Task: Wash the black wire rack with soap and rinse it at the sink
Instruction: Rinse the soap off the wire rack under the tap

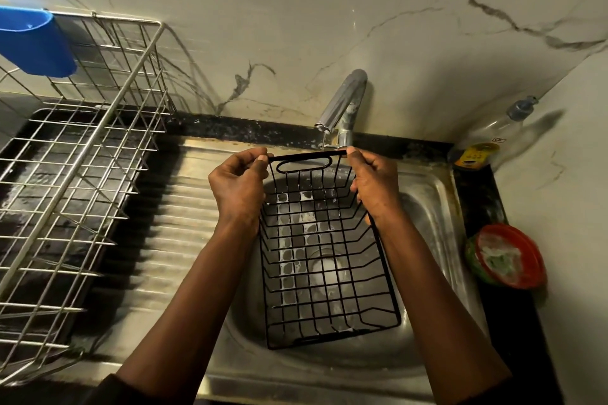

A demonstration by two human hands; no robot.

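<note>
Both hands pinch the black wire rack (324,260) by its top bar: left hand (237,189) at one end, right hand (375,186) at the other. Between those fingertips the faucet (343,102) dribbles water; the rack hangs over the sink (434,207) bowl.

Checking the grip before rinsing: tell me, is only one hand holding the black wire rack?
No, both hands, left and right, grip the top bar of the black wire rack over the sink.
</note>
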